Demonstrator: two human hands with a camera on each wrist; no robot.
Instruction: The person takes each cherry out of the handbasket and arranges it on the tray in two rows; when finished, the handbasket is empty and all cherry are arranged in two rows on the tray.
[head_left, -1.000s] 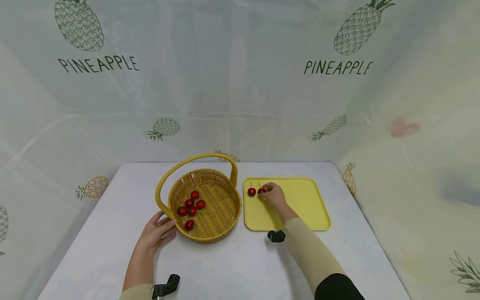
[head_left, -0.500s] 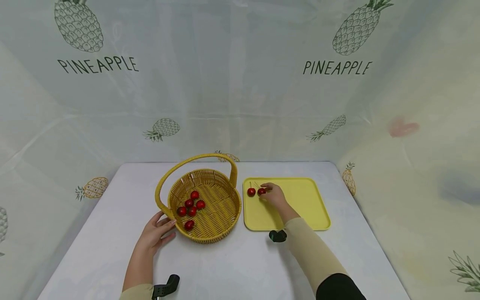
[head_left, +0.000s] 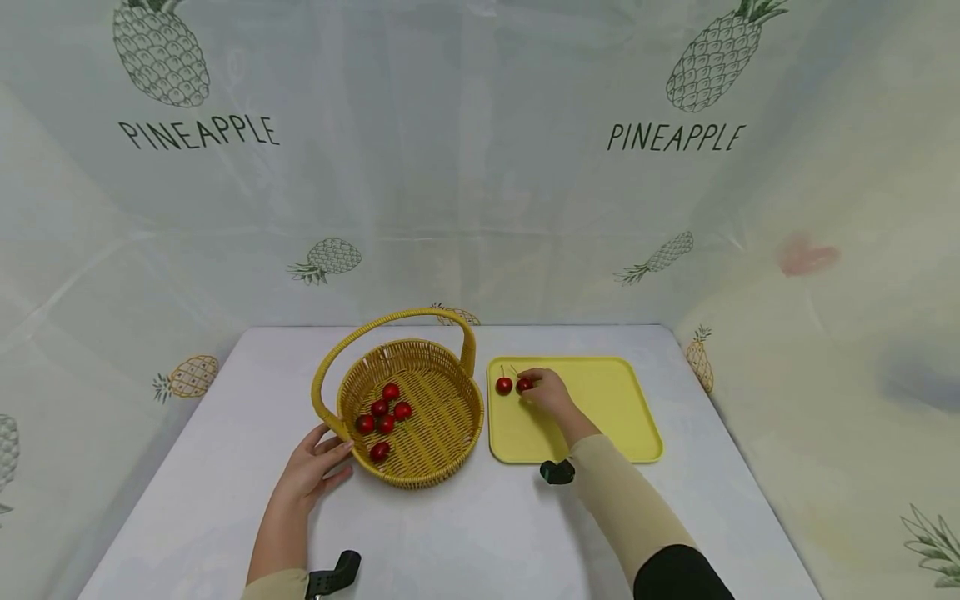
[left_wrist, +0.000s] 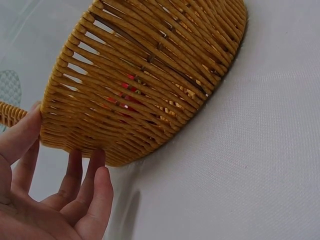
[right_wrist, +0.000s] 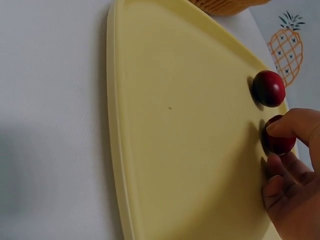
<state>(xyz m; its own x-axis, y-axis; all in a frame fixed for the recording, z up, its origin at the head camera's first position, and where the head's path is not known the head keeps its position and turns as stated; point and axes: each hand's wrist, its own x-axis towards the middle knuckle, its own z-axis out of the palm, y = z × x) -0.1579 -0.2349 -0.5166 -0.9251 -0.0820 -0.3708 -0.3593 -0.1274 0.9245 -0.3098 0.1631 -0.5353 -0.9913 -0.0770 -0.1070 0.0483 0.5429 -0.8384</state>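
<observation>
My right hand pinches a dark red cherry between thumb and fingers, low over the yellow tray. Beside it on the tray sits another cherry, its stem pointing up. On the left, my left hand holds the side of a woven yellow basket near the foot of its handle. In the left wrist view its thumb lies at the rim and the fingertips reach the wall below. Several red cherries lie inside the basket, toward its left.
The tall arched handle rises over the basket. A white table carries basket and tray side by side, with a narrow gap between. Behind the table hangs a pale curtain printed with pineapples. Dark camera mounts stick out from both wrists.
The stem of the cherry at my right hand has tipped to the left, and the fingers have closed a little further over that cherry. The left hand and basket stay in place.
</observation>
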